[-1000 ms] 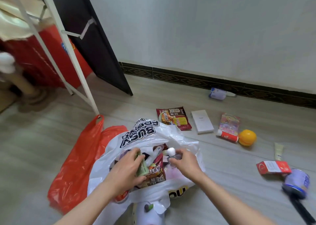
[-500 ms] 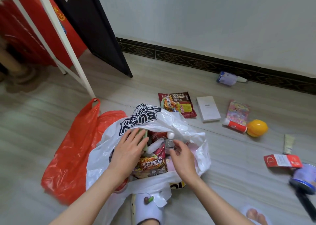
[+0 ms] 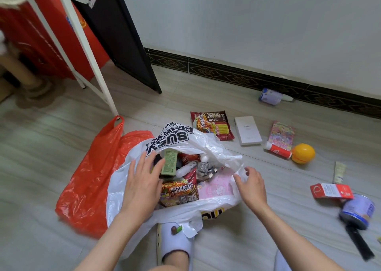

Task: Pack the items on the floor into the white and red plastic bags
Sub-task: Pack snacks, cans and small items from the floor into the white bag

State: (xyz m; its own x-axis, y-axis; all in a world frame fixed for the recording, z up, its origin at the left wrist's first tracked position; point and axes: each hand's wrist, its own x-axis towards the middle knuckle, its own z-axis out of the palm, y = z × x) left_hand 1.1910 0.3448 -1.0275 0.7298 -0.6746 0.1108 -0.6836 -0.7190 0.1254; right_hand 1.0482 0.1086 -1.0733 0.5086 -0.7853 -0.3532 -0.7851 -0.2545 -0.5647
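Note:
The white plastic bag (image 3: 185, 141) lies open on the floor with several items inside: a green box (image 3: 170, 162), noodle packets, small bottles, a pink pack. My left hand (image 3: 142, 180) rests flat over the bag's left side, fingers straight, beside the green box. My right hand (image 3: 252, 185) is at the bag's right rim, fingers loosely curled, touching the plastic edge. The red plastic bag (image 3: 92, 173) lies flat to the left. On the floor beyond lie a noodle packet (image 3: 212, 125), a white box (image 3: 248, 130), a colourful pack (image 3: 282, 135), a red tube (image 3: 278, 150) and a yellow ball (image 3: 303, 153).
A red-and-white carton (image 3: 331, 191), a cream tube (image 3: 339, 172) and a purple can (image 3: 357, 211) lie at right. Another purple can (image 3: 270, 96) rests by the skirting. A white rack leg (image 3: 92, 64) and dark door (image 3: 121, 39) stand at back left. My slippered foot (image 3: 175, 242) is below the bag.
My right hand has let go of the small bottle inside the bag and drawn out to the bag's right rim. My left hand has stayed flat over the bag's left side.

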